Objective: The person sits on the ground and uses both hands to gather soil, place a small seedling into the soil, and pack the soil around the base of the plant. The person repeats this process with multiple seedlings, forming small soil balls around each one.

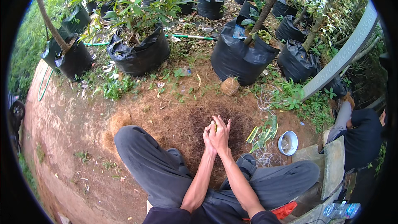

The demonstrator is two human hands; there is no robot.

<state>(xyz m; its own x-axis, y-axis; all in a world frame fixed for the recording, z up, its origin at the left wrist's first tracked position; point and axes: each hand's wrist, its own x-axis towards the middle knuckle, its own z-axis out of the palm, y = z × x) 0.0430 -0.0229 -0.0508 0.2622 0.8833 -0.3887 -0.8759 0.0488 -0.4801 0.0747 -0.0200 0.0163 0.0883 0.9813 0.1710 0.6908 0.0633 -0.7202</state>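
Note:
My left hand and my right hand press together above the ground between my knees. A small yellow-green piece, perhaps plant matter, shows between the fingers; which hand bears it is unclear, and the rest of what they enclose is hidden. Dark soil mixed with fibre lies beneath them. To the right are cut variegated leaves, tangled pale string and a light-blue bowl with some contents. A round brown fibre ball wound with string sits beyond the hands, against a black planting bag.
Brown loose fibre is heaped beside my left knee. More black planting bags with plants stand ahead. At right, another person sits near concrete slabs. A plastic bottle and a red plastic bag lie lower right.

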